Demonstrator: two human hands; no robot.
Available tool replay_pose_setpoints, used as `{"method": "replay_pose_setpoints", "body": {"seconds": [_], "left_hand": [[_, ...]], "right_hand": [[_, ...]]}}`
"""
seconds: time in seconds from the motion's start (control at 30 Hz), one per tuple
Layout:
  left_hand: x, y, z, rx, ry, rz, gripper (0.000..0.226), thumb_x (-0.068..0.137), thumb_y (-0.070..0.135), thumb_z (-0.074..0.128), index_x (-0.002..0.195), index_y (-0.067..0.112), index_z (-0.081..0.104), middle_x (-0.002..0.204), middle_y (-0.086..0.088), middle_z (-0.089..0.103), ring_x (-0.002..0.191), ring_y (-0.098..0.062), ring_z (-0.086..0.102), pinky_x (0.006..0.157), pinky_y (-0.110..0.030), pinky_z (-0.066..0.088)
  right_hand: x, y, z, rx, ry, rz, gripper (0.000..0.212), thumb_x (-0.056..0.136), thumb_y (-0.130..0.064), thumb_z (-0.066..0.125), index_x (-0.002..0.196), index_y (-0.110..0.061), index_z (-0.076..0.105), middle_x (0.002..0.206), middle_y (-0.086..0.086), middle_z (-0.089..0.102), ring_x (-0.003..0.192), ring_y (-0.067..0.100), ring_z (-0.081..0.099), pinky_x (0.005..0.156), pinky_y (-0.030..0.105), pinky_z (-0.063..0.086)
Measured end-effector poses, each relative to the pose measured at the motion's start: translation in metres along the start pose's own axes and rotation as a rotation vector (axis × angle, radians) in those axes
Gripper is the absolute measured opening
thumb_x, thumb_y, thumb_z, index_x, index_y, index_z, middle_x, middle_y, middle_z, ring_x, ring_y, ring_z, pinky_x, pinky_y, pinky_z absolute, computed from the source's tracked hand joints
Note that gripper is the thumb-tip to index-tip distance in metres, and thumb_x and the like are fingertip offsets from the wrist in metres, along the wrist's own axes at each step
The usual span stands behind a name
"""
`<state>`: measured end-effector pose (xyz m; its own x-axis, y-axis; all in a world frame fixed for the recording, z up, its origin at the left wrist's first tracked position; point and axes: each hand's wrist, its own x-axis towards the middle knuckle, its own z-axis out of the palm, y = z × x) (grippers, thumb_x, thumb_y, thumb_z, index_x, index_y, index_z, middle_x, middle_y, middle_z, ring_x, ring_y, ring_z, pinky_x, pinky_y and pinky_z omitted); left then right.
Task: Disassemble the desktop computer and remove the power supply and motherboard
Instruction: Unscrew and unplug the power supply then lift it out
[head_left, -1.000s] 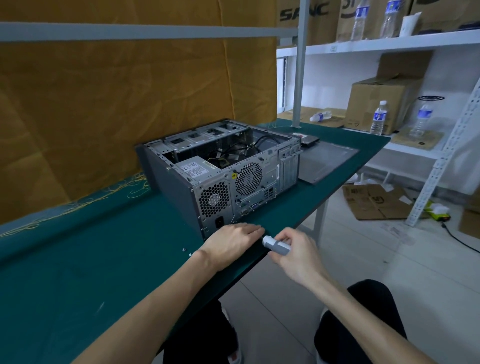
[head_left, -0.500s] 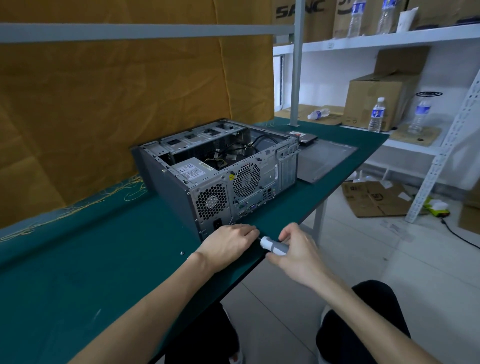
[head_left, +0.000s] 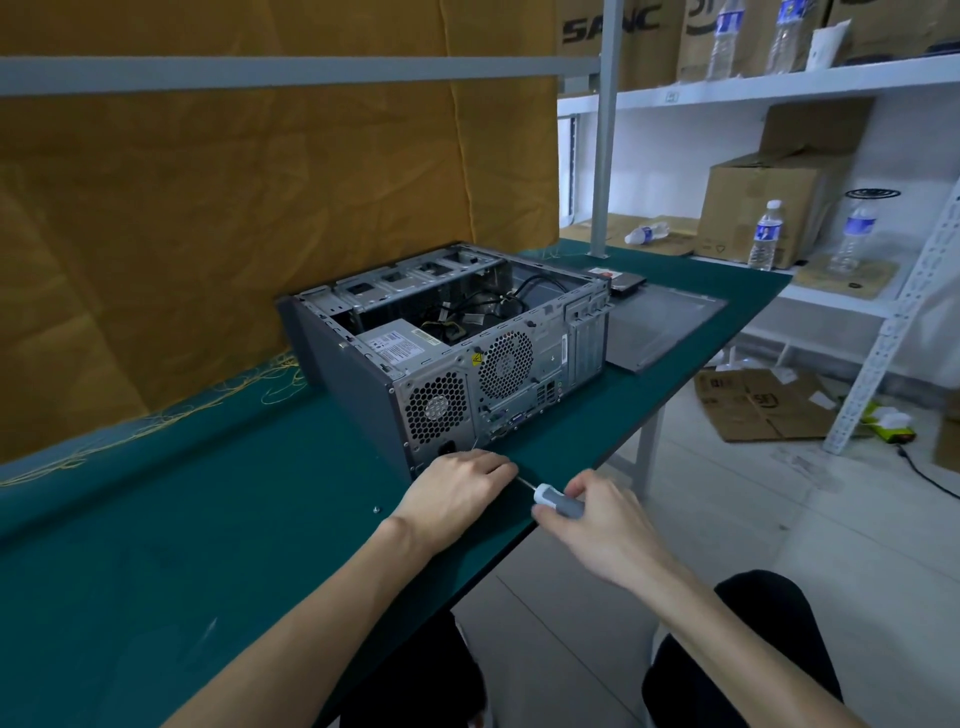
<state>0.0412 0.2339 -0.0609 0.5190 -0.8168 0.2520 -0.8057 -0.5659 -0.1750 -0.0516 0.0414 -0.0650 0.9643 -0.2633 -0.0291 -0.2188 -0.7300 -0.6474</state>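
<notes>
Desktop computer case: laid on its side on the green table, open side up, rear panel toward the near edge. Side panel removed.

Power supply: seated in the near left corner of the case, label up, fan grille exposed at the rear panel. Second, round fan grille just right of it.

Cables: black, bundled inside the case behind the power supply. Motherboard: not discernible beneath them.

Left hand: palm down on the table at the lower rear corner of the case, fingers curled loosely, fingertips at the base of the rear panel. Whether anything is pinched under the fingers: cannot tell.

Right hand: wrapped round the grey-and-white handle of a screwdriver, beyond the table's near edge. Thin shaft directed left toward the fingertips of the left hand; tip hidden beneath them.

Loose screw: on the table, just left of the left wrist.

Detached side panel: flat on the table, right of the case. Small flat dark drive: behind that panel, near the case's far right corner.

Surroundings: yellow cloth hung behind the table; white shelving at right with cardboard boxes and water bottles; flattened cardboard on the floor.
</notes>
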Motion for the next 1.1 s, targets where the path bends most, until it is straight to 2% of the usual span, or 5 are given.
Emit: {"method": "replay_pose_setpoints", "body": {"seconds": [0.17,0.33,0.57,1.0,1.1], "left_hand": [[0.0,0.001,-0.006,0.128,0.047,-0.187,0.039,0.095,0.004,0.057,0.134,0.008,0.055,0.121,-0.01,0.052,0.098,-0.026,0.058,0.087,-0.036,0.053],[0.009,0.001,-0.015,0.253,-0.195,-0.254,0.033,0.091,0.0,0.057,0.122,0.01,0.053,0.126,-0.012,0.037,0.089,-0.025,0.058,0.059,-0.035,0.044],[0.018,0.001,-0.019,0.287,-0.266,-0.283,0.029,0.088,-0.003,0.061,0.113,0.011,0.059,0.128,-0.011,0.043,0.085,-0.026,0.064,0.057,-0.037,0.044],[0.013,-0.002,-0.013,0.307,-0.21,-0.255,0.033,0.086,-0.003,0.061,0.116,0.009,0.054,0.125,-0.011,0.044,0.082,-0.025,0.062,0.053,-0.035,0.037],[0.013,-0.001,-0.013,0.306,-0.195,-0.266,0.037,0.085,-0.004,0.061,0.119,0.007,0.052,0.125,-0.011,0.044,0.079,-0.024,0.062,0.053,-0.034,0.036]], "right_hand": [[-0.005,-0.005,-0.009,-0.127,-0.018,-0.096,0.026,0.104,-0.033,0.051,0.084,-0.016,0.055,0.083,0.001,0.057,0.059,0.013,0.052,0.045,0.021,0.03],[-0.011,-0.015,-0.014,-0.211,0.043,-0.157,0.027,0.096,-0.027,0.068,0.097,-0.026,0.04,0.081,-0.005,0.059,0.071,0.018,0.059,0.064,0.037,0.052],[-0.011,-0.013,-0.012,-0.227,-0.02,-0.104,0.016,0.101,-0.025,0.055,0.088,-0.016,0.052,0.093,0.006,0.058,0.072,0.018,0.054,0.048,0.02,0.03],[-0.009,-0.014,-0.014,-0.384,0.074,-0.207,0.022,0.103,-0.028,0.051,0.117,-0.012,0.059,0.112,0.008,0.055,0.106,0.025,0.055,0.083,0.031,0.047],[-0.008,-0.017,-0.021,-0.398,0.133,-0.251,0.02,0.097,-0.021,0.063,0.111,-0.021,0.049,0.109,0.002,0.053,0.095,0.025,0.061,0.069,0.031,0.043]]}}
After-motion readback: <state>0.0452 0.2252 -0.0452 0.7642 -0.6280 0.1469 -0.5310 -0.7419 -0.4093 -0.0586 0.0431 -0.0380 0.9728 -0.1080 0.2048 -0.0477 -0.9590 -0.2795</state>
